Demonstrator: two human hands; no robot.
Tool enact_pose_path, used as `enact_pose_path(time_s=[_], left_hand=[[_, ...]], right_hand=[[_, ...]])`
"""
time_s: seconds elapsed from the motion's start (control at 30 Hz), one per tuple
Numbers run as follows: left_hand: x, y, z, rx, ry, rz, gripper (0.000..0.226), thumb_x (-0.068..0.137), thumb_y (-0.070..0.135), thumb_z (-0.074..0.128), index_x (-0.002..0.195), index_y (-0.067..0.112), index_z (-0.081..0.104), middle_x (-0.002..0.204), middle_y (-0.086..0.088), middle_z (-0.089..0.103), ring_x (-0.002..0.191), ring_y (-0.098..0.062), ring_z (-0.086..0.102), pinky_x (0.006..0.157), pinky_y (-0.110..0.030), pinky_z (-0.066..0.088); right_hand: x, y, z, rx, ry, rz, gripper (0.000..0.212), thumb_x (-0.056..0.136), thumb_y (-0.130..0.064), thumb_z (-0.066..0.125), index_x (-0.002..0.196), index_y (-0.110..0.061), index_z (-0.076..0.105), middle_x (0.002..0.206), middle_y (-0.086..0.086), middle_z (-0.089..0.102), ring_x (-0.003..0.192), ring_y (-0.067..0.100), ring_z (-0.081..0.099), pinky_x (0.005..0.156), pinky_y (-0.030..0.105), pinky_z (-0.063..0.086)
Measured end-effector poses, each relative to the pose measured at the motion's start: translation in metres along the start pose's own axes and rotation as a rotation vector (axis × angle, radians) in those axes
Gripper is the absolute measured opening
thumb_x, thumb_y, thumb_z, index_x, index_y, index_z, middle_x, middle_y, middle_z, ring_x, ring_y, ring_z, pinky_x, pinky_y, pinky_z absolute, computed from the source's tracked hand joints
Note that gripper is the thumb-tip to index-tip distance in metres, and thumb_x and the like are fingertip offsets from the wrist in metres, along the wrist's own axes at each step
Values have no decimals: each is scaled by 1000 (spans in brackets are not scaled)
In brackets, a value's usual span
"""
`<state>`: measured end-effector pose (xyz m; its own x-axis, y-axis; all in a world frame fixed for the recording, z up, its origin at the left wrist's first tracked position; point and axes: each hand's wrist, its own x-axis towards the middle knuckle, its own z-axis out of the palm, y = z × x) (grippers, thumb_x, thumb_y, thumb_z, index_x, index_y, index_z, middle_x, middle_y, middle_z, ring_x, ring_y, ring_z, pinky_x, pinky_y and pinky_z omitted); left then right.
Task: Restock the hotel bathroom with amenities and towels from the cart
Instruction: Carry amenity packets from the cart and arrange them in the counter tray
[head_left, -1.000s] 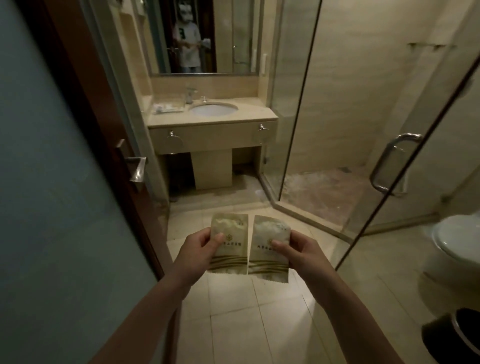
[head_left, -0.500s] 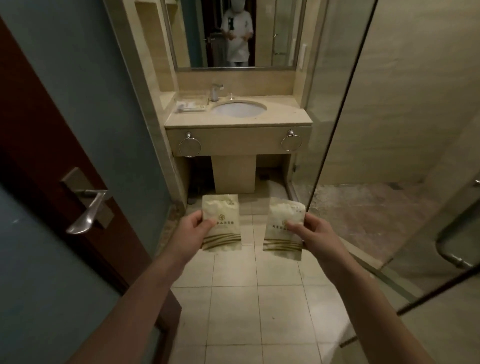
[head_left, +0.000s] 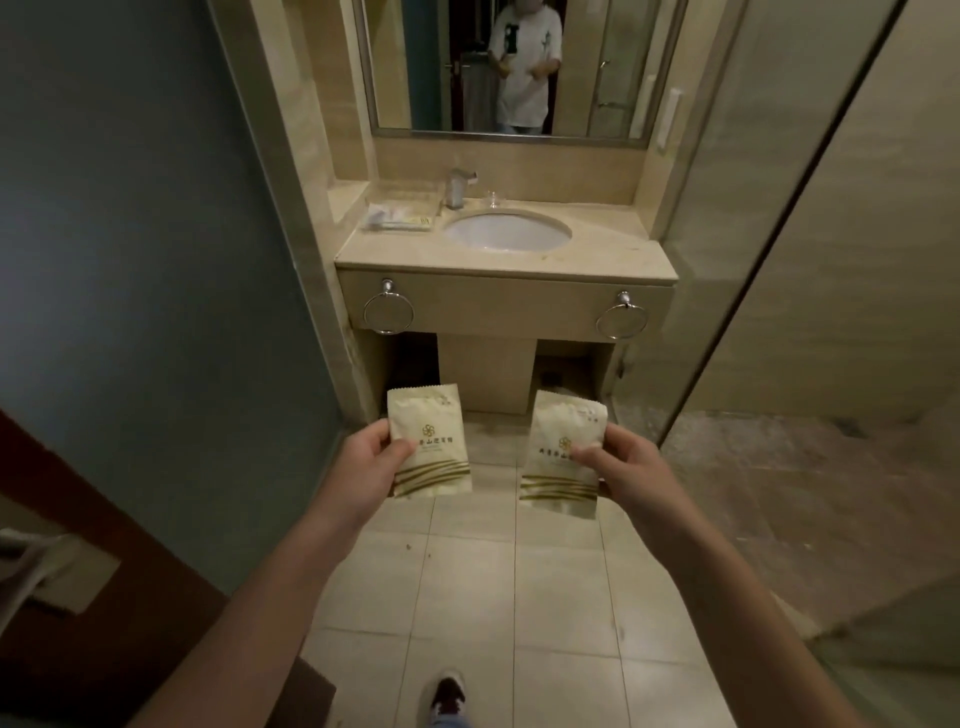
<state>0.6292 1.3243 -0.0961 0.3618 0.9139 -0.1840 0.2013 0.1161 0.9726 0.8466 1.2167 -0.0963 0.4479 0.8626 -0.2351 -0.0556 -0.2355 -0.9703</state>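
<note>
a cream sachet (head_left: 431, 415) with a serrated top, a gold emblem and gold wavy stripes is pinched at its edge by the left hand (head_left: 369, 462). a second sachet (head_left: 561, 423) of the same look is pinched by the right hand (head_left: 631, 467). both are held upright and apart above the tiled floor (head_left: 467, 597). ahead, a sink (head_left: 509, 231) is set in the worktop (head_left: 613, 254), with a tray (head_left: 400, 215) just beside it.

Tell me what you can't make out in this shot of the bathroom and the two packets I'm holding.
Head view:
- Left packet and right packet: contents hidden by opaque wrappers; print too small to read.
- Left hand and right hand: fingertips hidden behind the packets.
- Tray: items too small and dim to name.
- Door handle: blurred, cut by the left edge.
- Cart: out of frame.
</note>
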Motion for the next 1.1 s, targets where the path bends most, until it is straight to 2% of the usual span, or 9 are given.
enact_pose_path(time_s=[0.1,0.27,0.33,0.47,0.57,0.8,0.87,0.97,1.1], left_hand=[[63,11,-8,4,-12,3,15,95,14,48,103,23,58,96,3,69,89,-14,67,72,-27,53],[169,35,-23,3,12,-12,14,95,12,48,103,21,56,93,6,67,84,-8,65,60,-16,50],[206,45,-28,-3,35,-20,13,95,11,49,102,20,55,93,4,67,82,-8,65,57,-14,51],[269,60,-39,-15,59,-43,19,93,13,52,112,15,53,103,-4,69,88,-16,68,70,-25,55],[311,65,-49,7,64,-45,20,93,14,53,113,14,57,97,-4,72,83,-14,70,64,-22,55],[422,69,-54,11,128,-73,21,94,12,50,114,11,58,98,-2,71,84,-12,69,60,-17,53],[463,76,-53,13,170,-74,22,95,10,50,116,13,56,100,0,69,88,-10,67,64,-17,51],[521,89,-48,10,205,-93,23,94,10,50,115,16,55,98,5,67,88,-7,66,65,-17,50],[591,102,-47,12,253,-114,31,92,10,54,122,16,54,112,-1,66,95,-12,65,76,-23,54]], right_hand=[[64,-18,15,3,-4,12,24,90,-9,54,113,-16,59,107,4,67,100,22,63,90,42,52],[166,-57,50,-8,-31,-45,29,90,-6,54,117,-15,59,107,4,69,98,21,66,78,33,54],[200,-70,59,-15,-29,-78,28,89,-5,55,114,-16,60,104,4,70,98,21,67,79,35,54],[265,-89,73,-25,-24,-106,28,88,-5,58,113,-16,59,99,4,71,92,21,68,71,34,54],[315,-97,85,-9,-40,-126,29,88,-5,58,115,-15,57,96,2,72,87,17,69,70,32,55],[449,-110,103,-20,-143,-104,36,90,-8,58,123,-19,50,91,1,74,88,19,70,83,45,56],[494,-119,105,-20,-175,-112,35,90,-8,58,122,-19,50,91,1,73,87,18,70,82,40,56],[562,-136,104,-37,-222,-107,32,92,-10,56,122,-17,50,92,1,71,81,13,69,65,23,55],[639,-158,106,-49,-264,-85,37,92,-14,56,126,-24,45,93,1,69,81,16,69,68,27,56]])
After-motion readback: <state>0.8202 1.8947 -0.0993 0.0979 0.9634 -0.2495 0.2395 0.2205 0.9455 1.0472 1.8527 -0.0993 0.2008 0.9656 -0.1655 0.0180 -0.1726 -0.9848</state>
